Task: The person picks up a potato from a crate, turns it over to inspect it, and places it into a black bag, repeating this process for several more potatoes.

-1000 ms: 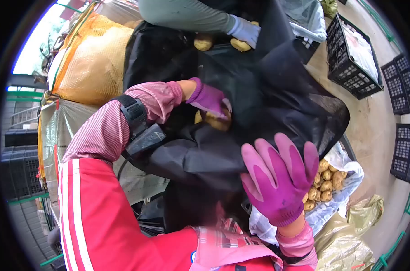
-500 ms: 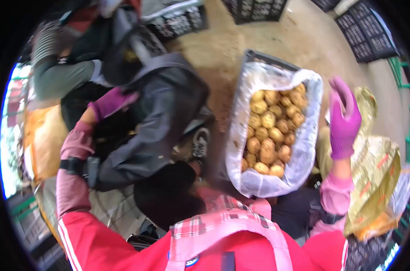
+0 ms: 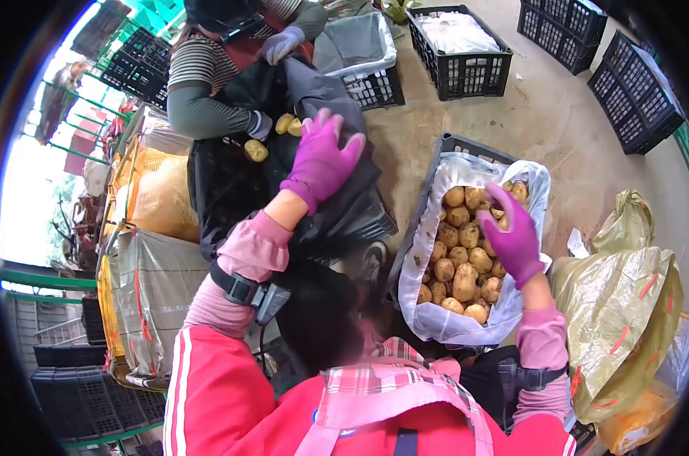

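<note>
My left hand (image 3: 323, 157), in a purple glove, rests flat with fingers spread on a black plastic sheet (image 3: 230, 186) holding loose potatoes (image 3: 256, 150). My right hand (image 3: 513, 234), also purple-gloved, hovers with fingers apart over a black crate (image 3: 451, 144) lined with a white bag (image 3: 436, 319) and full of potatoes (image 3: 460, 251). It holds nothing I can see. Across the sheet a co-worker's white-gloved hand (image 3: 262, 126) holds potatoes (image 3: 288, 125).
Black crates stand on the concrete floor at the back (image 3: 457, 53) and far right (image 3: 635, 91). Yellow-green sacks (image 3: 625, 304) lie at my right. An orange mesh sack (image 3: 158, 190) and stacked goods sit at the left.
The view swung. My left hand came out of the black sheet's fold and lies flat on top. My right hand dropped from raised beside the sacks to over the potato crate.
</note>
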`<action>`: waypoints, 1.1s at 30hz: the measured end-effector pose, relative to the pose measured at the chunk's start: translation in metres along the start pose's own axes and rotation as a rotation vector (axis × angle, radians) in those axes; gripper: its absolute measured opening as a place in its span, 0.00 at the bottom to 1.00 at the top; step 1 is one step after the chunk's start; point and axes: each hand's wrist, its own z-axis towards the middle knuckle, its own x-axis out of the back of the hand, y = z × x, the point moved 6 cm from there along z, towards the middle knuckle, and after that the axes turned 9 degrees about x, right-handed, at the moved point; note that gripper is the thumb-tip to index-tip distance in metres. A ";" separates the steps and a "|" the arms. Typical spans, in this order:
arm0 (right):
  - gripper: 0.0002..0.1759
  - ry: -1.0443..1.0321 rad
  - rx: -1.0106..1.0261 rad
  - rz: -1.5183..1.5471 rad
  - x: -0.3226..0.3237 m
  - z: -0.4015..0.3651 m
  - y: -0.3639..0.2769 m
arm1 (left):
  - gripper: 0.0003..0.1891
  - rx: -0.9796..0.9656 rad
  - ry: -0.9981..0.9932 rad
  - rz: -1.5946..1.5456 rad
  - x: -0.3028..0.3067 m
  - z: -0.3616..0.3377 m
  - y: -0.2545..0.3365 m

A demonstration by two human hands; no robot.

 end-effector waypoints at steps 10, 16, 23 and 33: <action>0.32 -0.536 -0.241 0.012 -0.126 -0.043 0.077 | 0.14 -0.240 -0.391 0.990 -0.031 -0.032 0.058; 0.38 -0.414 -0.612 -0.253 -0.120 -0.080 0.174 | 0.11 -0.260 -0.468 0.660 -0.075 -0.092 0.057; 0.43 0.092 -0.847 -0.339 -0.126 0.030 0.232 | 0.21 -0.189 -0.614 0.208 -0.087 -0.096 0.061; 0.30 0.016 -0.803 0.854 -0.084 -0.007 0.217 | 0.36 -0.321 -0.616 -0.121 -0.090 -0.107 0.082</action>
